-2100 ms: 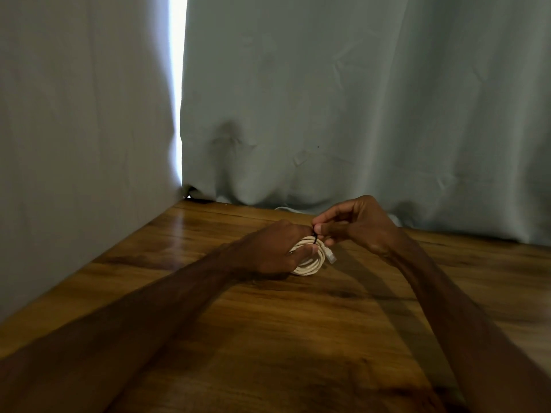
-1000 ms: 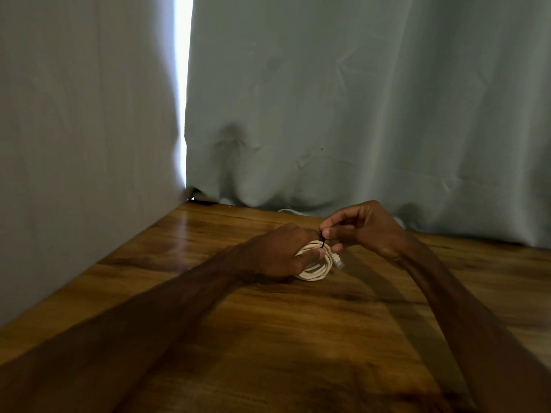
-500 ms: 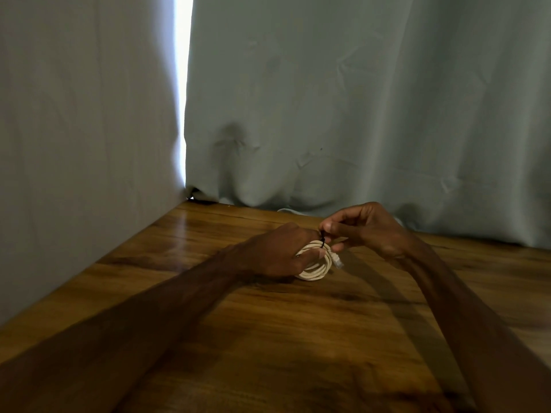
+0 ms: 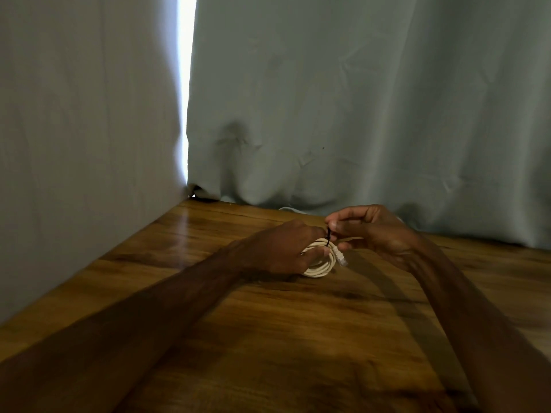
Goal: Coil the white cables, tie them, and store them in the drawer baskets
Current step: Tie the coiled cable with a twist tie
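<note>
Right now you are at the tying step: one coil is made and nothing is stored yet. Your left hand [image 4: 286, 248] is curled round the white cable [image 4: 323, 265]. The cable is wound into a small flat ring and rests on the desk [image 4: 268, 338], toward its far side near the foot of the curtain [image 4: 357, 114]. Your thumb lies across the loops and pins them together. Your right hand [image 4: 372, 231] is just beside it. Its thumb and forefinger pinch the black tie [image 4: 328, 235], which stands up from the top of the ring where your two hands meet. The plug [image 4: 341, 259] at the cable's end sticks out from the right side of the ring, free of both hands.

Whether the tie already goes fully round the loops, or is twisted closed, is too small and dim to tell. My reading is that it is on but not yet secured. The next move then calls for a firm hold on the ring with your left hand. Your right hand draws the tie snug and twists or locks it close against the loops, so that none can slip out. Watch the plug end and do not let it drag a loop loose. After that the bundle goes to a drawer basket. None is in view, so you will have to turn to find one.
</note>
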Action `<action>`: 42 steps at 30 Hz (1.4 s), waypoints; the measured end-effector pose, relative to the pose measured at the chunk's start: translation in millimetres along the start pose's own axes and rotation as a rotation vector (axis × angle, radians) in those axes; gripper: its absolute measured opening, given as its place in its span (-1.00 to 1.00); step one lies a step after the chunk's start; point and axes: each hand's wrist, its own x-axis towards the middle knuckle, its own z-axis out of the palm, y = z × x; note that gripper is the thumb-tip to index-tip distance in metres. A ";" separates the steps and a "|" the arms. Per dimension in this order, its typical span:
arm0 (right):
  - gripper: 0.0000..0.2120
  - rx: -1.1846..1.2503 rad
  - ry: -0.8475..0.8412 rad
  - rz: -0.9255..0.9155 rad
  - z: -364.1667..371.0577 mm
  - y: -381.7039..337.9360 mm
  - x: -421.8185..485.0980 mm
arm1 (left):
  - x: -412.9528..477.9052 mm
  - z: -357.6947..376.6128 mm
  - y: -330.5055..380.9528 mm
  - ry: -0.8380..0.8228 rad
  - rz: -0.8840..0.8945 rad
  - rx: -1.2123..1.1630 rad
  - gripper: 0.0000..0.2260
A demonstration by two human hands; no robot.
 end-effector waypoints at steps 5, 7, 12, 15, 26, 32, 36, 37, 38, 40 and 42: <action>-0.72 0.001 -0.003 0.001 0.3 0.7 -0.3 | -0.7 -0.3 -0.2 -0.003 0.014 0.008 -0.84; -0.71 -0.005 0.000 -0.009 0.8 0.8 -0.5 | -0.6 0.0 -0.5 -0.005 0.017 0.003 -0.84; -0.67 -0.053 0.009 -0.049 2.5 0.5 -0.4 | -1.2 -2.2 0.7 0.000 0.026 0.001 -0.86; -0.71 -0.092 0.009 -0.072 3.1 0.2 0.0 | -1.1 -2.2 0.5 -0.015 0.020 0.000 -0.86; -0.85 -0.206 0.050 -0.179 11.0 1.0 2.4 | -3.2 -1.8 -3.5 -0.018 -0.006 -0.065 -0.82; -0.85 -0.256 0.060 -0.220 12.4 2.6 5.2 | -3.9 -2.0 -5.0 -0.019 -0.021 -0.097 -0.77; -0.82 -0.223 0.041 -0.192 10.2 4.5 4.5 | -3.9 -2.8 -3.7 -0.015 -0.015 -0.097 -0.83; -0.81 -0.204 0.031 -0.178 8.9 4.8 4.0 | -3.7 -3.2 -2.2 -0.019 -0.011 -0.092 -0.83; -0.78 -0.183 0.020 -0.162 7.6 5.1 3.4 | -3.2 -3.4 -1.1 -0.023 -0.009 -0.087 -0.83; -0.75 -0.149 -0.001 -0.132 5.2 5.4 2.4 | -2.3 -3.7 0.6 -0.031 -0.008 -0.073 -0.82; -0.78 -0.125 -0.016 -0.113 3.1 6.5 2.4 | -1.6 -3.5 0.8 -0.035 -0.009 -0.054 -0.81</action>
